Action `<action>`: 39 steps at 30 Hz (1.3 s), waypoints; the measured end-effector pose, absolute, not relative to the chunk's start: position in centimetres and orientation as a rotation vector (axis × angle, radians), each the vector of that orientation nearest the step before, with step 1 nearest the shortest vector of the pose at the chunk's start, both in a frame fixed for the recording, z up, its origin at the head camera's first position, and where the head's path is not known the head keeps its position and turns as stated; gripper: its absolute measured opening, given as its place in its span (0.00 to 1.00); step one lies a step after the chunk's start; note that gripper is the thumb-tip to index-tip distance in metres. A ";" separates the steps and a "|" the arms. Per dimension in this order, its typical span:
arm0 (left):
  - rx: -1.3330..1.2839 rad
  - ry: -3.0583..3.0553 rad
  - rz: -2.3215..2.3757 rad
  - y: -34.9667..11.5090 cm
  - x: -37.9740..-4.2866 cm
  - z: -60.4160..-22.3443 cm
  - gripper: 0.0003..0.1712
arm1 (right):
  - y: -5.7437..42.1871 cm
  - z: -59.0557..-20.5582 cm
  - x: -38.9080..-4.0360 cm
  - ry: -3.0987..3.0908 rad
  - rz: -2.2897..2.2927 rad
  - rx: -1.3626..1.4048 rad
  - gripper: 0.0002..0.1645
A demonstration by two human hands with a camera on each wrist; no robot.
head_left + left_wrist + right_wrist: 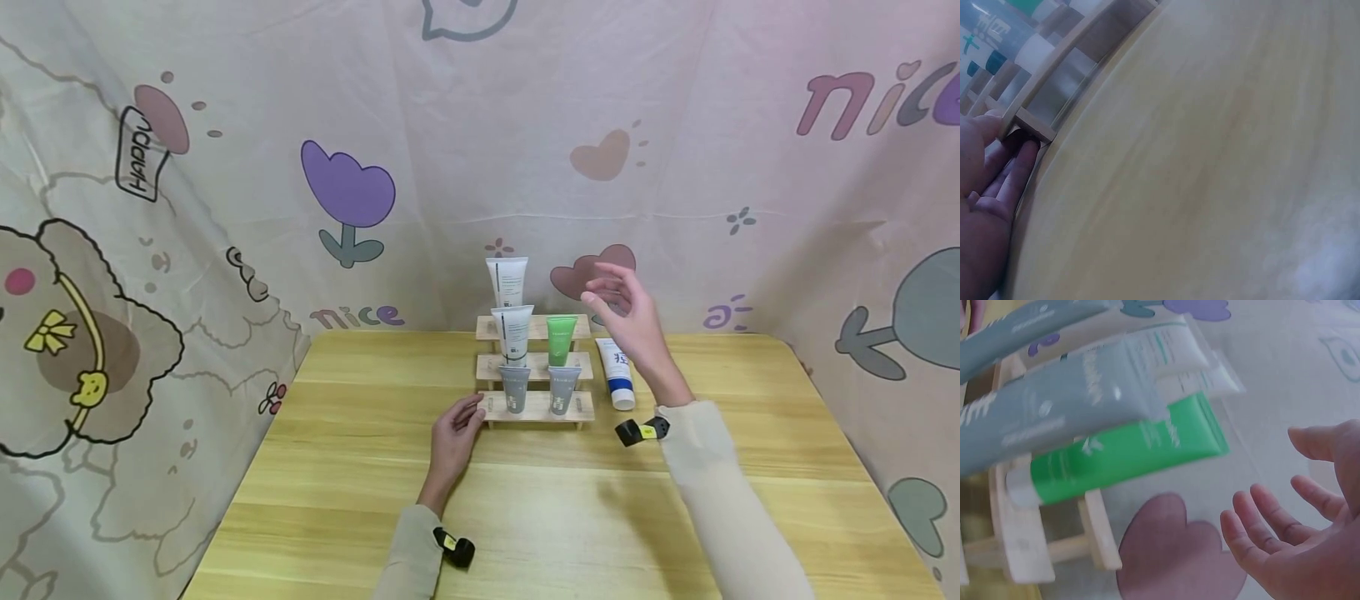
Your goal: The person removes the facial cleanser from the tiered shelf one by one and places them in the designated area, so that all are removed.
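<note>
Five tubes (pixel 515 335) on rack (pixel 539 407), white tube (pixel 616 372) beside

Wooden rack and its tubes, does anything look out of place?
The white-and-blue tube does: it's on the table, right of the wooden rack, while five other tubes stand on the tiers.

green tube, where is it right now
In the head view, the green tube stands on the right side of the wooden rack's middle step, right of a white tube and behind a gray tube.
</note>
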State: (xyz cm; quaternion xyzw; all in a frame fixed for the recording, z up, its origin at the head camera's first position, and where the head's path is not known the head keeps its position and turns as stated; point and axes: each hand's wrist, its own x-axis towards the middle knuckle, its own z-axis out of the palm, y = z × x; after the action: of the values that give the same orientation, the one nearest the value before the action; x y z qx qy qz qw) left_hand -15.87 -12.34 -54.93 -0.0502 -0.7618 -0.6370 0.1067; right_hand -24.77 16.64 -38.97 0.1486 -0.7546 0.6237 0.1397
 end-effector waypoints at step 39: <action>-0.136 -2.255 -1.847 -12.4 -15.7 -54.8 0.16 | 8.7 -35.7 -29.4 -2.490 1.941 0.603 0.36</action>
State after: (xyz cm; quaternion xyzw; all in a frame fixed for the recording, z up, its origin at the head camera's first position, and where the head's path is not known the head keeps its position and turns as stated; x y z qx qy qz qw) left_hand -15.74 -12.35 -54.82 -0.0464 -0.7681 -0.6289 0.1115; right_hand -29.40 8.74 -35.67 0.1875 -0.7741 0.6035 -0.0366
